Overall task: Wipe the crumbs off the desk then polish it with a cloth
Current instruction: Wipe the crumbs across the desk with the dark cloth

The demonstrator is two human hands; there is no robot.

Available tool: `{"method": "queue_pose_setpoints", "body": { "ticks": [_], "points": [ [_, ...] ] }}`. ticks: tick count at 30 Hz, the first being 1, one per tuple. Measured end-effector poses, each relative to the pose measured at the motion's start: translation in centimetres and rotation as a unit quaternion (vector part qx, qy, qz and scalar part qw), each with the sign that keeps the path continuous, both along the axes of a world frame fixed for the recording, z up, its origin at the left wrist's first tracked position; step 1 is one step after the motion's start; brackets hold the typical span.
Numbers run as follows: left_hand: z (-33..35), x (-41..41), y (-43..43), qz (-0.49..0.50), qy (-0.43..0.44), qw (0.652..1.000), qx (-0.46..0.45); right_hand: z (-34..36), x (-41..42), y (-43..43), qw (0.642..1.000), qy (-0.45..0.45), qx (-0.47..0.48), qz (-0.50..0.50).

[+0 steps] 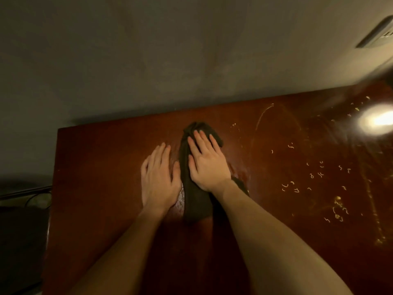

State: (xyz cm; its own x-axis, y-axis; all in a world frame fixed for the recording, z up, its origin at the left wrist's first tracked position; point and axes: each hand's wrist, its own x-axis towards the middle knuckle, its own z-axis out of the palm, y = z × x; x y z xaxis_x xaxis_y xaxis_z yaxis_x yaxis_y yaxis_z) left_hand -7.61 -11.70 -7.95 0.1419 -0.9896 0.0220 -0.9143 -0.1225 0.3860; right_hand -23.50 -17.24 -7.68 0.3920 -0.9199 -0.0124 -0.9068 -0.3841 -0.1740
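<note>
Against the grey wall (pixel 148 60), the reddish desk (pixel 95 167) had bare wood running out to its left edge. Near its middle the dark cloth (pixel 195 201) lay bunched, long axis pointing toward the wall. The right hand (pixel 207 165) pressed on it, fingers straight; the left hand (pixel 158 179) lay flat just beside. Pale crumbs (pixel 319 173) dotted the right side.

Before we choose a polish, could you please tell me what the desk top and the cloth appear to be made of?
Desk: seemingly wood or wood veneer, reddish-brown with a glossy varnish; it reflects a bright glare. Cloth: soft fabric, dark and matte; it bunches into folds under the right hand. Fibre cannot be told.
</note>
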Motion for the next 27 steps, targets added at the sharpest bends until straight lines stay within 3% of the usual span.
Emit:
{"method": "queue_pose_setpoints", "body": {
  "ticks": [7,9,14,21,27],
  "points": [
    [0.1,0.0,-0.2,-0.003,-0.033,0.999,0.025,-0.2,-2.1,-0.7,0.964,0.001,0.032,-0.265],
    [0.2,-0.1,-0.3,-0.002,-0.035,0.999,0.028,-0.1,-2.6,1.2,0.953,-0.012,0.031,-0.300],
    [0.4,-0.4,-0.4,0.003,-0.045,0.999,0.029,0.2,-1.2,8.1,0.965,-0.017,0.029,-0.258],
    [0.3,-0.6,-0.5,0.009,-0.052,0.998,0.033,0.6,1.7,4.1,0.997,-0.030,0.067,-0.012],
    [-0.1,-0.2,-0.6,0.006,-0.032,0.999,0.005,-0.2,0.3,-5.1,0.994,-0.034,0.039,-0.096]
  ]
}}
